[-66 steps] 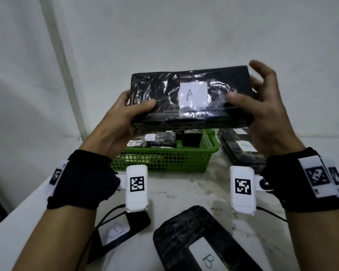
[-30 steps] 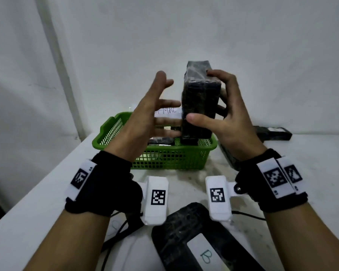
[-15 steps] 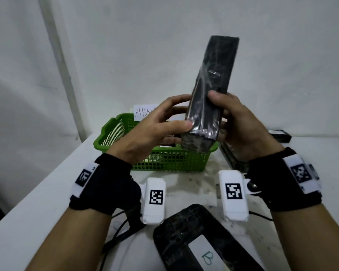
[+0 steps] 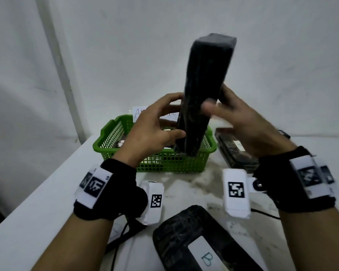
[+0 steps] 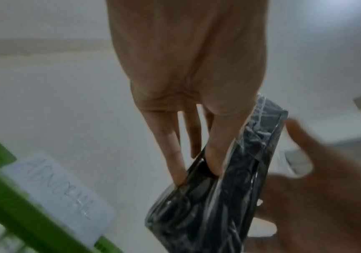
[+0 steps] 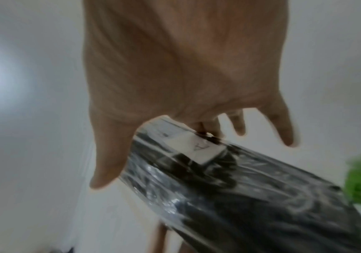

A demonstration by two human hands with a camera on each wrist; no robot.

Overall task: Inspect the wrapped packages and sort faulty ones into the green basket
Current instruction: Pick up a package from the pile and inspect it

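Note:
In the head view a long black film-wrapped package (image 4: 204, 90) stands on end in the air above the green basket (image 4: 106, 137). My left hand (image 4: 174, 116) grips its lower left edge, thumb in front and fingers behind. My right hand (image 4: 215, 98) pinches its right side slightly higher, blurred by motion. The left wrist view shows my fingertips (image 5: 214, 164) pressing into the package (image 5: 218, 196). The right wrist view shows the package (image 6: 250, 188) and its white label marked A (image 6: 199, 147) under my fingers.
The basket holds several small wrapped packages, and a white paper sign (image 4: 140, 112) stands behind it. Another wrapped package marked B (image 4: 184, 241) lies at the near table edge. More wrapped packages (image 4: 235, 151) lie right of the basket. A black cable (image 4: 125, 229) runs at the lower left.
The package went from flat with label A facing me to standing on end, then rose higher. My left hand let go, then took hold of its lower edge again.

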